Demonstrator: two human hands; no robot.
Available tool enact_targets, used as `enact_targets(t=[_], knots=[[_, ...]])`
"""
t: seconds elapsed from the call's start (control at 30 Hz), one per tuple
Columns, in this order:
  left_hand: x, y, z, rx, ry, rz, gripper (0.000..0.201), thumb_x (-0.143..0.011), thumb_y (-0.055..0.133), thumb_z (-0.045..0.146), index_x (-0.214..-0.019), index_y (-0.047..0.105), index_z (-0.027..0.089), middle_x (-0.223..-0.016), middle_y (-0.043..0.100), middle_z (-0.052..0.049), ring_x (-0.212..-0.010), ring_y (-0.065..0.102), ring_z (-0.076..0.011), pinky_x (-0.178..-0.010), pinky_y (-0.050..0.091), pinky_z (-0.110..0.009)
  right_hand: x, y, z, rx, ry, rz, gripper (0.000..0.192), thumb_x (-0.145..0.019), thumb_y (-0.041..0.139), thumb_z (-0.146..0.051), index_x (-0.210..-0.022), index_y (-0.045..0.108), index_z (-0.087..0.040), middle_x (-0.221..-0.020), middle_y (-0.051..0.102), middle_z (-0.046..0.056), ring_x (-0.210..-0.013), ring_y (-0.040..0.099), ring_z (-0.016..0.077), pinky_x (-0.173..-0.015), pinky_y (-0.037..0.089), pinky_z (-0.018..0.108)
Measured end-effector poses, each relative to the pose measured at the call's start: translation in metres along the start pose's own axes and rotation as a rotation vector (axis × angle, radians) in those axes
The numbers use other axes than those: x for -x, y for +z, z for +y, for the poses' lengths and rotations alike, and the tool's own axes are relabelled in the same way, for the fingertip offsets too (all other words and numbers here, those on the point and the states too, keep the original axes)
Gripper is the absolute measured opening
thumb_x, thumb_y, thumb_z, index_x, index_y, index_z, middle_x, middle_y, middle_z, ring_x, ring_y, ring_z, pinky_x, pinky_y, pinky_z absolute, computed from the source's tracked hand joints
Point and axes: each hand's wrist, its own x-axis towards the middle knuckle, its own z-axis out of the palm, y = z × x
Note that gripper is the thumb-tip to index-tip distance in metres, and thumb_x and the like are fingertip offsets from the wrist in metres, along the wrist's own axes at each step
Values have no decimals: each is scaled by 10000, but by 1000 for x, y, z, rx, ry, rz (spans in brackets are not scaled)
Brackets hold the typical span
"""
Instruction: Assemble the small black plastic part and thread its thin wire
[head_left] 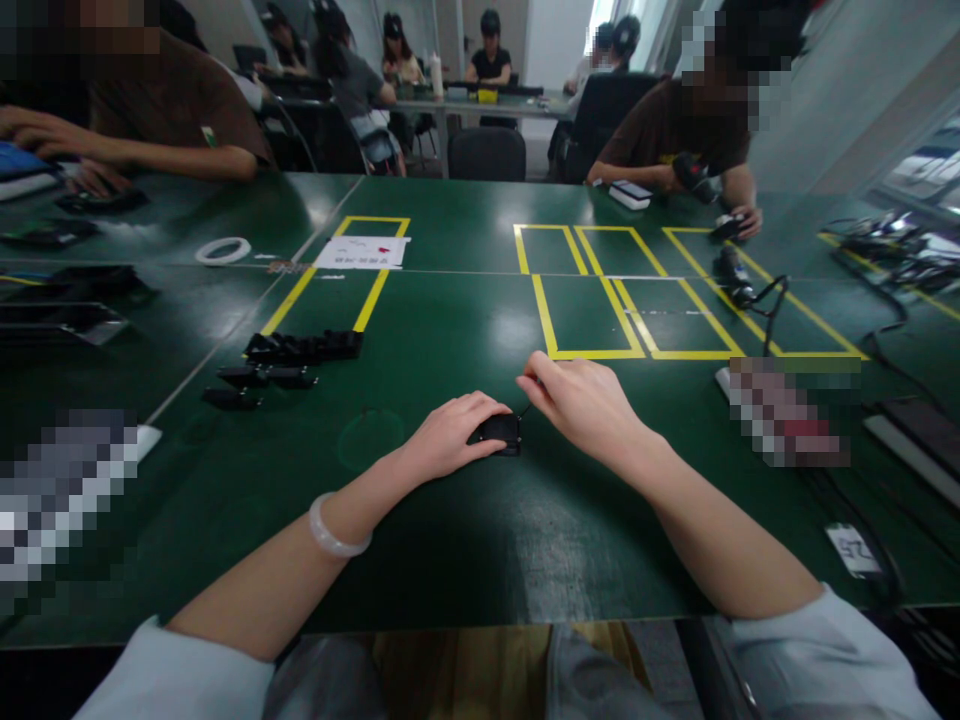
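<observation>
A person's left hand [454, 432] rests cupped over a small black device [498, 432] on a green table [450, 540], fingers curled down on its top, while the right hand [581, 400] hovers just beside it, fingertips pinched together above the device's right end. A white bracelet [335, 530] circles the left wrist. Small black parts [289, 358] lie well to the left of the hands, yellow tape boxes [592, 310] just beyond the right hand.
</observation>
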Motion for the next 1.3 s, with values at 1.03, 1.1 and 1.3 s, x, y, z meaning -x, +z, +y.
enact_targets(t=[1.03, 1.1, 1.3], knots=[[0, 0, 0, 19, -9, 14, 350, -881, 561, 399, -1190, 542, 235, -1128, 576, -73, -1047, 555, -232, -922, 456, -367, 0, -1, 0, 0, 5, 11, 338, -965, 263, -367, -965, 550, -190, -748, 679, 44, -652, 607, 149, -548, 232, 263], [0, 0, 0, 20, -12, 6, 349, -881, 563, 394, -1189, 543, 232, -1132, 574, -74, -1045, 556, -232, -917, 458, -364, 0, 0, 0, 11, 6, 6, 332, -966, 258, -344, -970, 553, -191, -745, 680, 43, -645, 606, 149, -542, 224, 264], [0, 1, -1, 6, -6, -6, 364, -887, 555, 397, -1214, 530, 240, -1145, 568, -73, -1054, 552, -230, -928, 452, -363, 1, -2, -2, -79, -14, 15, 264, -923, 321, -231, -1098, 512, -179, -793, 687, 26, -689, 618, 140, -588, 283, 248]])
